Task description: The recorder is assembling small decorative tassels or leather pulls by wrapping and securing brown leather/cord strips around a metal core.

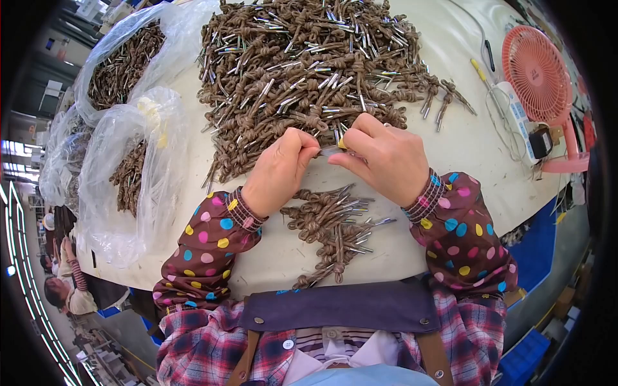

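My left hand [278,170] and my right hand [387,157] meet over the near edge of a large heap of brown knotted laces [290,71] with shiny metal tips. Both hands are closed in a pinch. Between the fingertips shows a small greyish piece [330,152], too small and blurred to name. A bit of yellow shows at my right thumb and forefinger. Just below my hands lies a smaller pile of the same knotted laces [331,225], their metal tips pointing mostly right.
Left of the heap, clear plastic bags [106,222] hold more brown laces. At the right stand a pink fan [535,74] and a white power strip [520,122] with a black plug, beside a yellow-handled tool [477,69]. A few loose laces [444,103] lie right of the heap.
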Demonstrator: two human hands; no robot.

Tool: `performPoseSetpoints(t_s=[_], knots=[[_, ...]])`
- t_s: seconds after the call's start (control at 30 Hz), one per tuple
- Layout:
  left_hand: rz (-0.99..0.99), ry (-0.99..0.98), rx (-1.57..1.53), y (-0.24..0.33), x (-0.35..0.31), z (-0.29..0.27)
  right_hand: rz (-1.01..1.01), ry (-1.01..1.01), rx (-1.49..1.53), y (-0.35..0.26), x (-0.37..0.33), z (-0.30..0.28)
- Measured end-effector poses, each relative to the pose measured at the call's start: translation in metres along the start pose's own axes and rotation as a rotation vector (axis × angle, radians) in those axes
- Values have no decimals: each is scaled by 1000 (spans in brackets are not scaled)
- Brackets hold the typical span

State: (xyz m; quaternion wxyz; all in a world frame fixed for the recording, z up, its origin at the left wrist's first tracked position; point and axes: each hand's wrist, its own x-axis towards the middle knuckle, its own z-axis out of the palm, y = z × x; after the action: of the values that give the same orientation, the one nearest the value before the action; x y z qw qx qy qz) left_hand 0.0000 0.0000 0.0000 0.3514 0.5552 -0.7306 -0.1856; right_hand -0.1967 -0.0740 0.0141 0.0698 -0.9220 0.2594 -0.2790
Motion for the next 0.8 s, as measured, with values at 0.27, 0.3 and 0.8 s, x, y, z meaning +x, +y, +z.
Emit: performPoseSetpoints(t_s=[0.27,0.3,0.8], knots=[[-3,-6,-26,-2,-5,5,-86,15,-31,0,0,-2],[-2,-7,-25,-1,-4,5,-85,17,-32,1,0,-2],[114,61,12,-3,-4,7,25,-15,165,3,1,-1]])
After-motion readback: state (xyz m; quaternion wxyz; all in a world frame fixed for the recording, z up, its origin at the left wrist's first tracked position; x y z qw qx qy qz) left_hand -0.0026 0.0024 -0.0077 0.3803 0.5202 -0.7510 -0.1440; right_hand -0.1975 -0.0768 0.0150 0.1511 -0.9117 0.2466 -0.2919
